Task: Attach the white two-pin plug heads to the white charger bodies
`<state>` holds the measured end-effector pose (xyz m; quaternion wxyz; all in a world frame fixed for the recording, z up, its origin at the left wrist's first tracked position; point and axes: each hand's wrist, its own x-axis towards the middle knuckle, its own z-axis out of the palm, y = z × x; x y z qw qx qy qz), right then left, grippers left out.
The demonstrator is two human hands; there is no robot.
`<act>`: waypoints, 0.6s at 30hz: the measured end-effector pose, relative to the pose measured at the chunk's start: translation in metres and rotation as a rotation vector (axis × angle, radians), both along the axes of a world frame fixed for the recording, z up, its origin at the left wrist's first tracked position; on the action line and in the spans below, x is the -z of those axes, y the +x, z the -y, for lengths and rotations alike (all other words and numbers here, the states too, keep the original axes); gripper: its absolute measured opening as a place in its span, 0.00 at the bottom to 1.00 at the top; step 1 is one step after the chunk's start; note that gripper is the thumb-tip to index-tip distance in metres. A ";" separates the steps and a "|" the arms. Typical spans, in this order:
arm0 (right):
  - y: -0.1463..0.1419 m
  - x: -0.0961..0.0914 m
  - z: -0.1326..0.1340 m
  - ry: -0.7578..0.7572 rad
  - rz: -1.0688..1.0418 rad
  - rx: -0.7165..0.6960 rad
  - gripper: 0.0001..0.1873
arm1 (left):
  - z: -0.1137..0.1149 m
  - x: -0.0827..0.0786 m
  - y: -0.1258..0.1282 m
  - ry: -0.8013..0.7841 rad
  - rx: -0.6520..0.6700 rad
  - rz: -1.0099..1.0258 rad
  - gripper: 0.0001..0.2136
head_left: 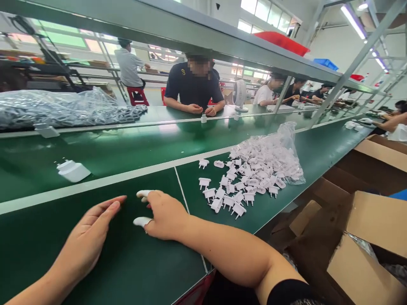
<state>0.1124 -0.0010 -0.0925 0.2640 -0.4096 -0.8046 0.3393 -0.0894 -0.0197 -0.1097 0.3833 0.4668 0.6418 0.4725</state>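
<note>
My left hand (90,233) is over the green work surface with its fingers stretched out and its thumb lying along them; nothing shows in it. Just right of it, my right hand (163,216) wears white finger cots on thumb and forefinger. These are spread apart with a gap between them, and I see nothing held. Beyond the left hand, a white plug adapter (73,170) lies on the belt with its two pins pointing up and left. To the right of my right hand, a heap of white two-pin plug parts (251,169) spills from a clear plastic bag (288,137).
A pale strip (127,174) divides my work surface from the green belt (143,146). Across it, a person (193,84) handles a small white adapter (204,118). A bag of grey parts (63,110) lies far left. Open cardboard boxes (375,220) stand at right. A shelf (190,29) runs overhead.
</note>
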 end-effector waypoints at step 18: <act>0.009 0.001 0.022 0.025 -0.224 0.012 0.36 | 0.040 -0.011 0.006 0.008 0.522 0.257 0.16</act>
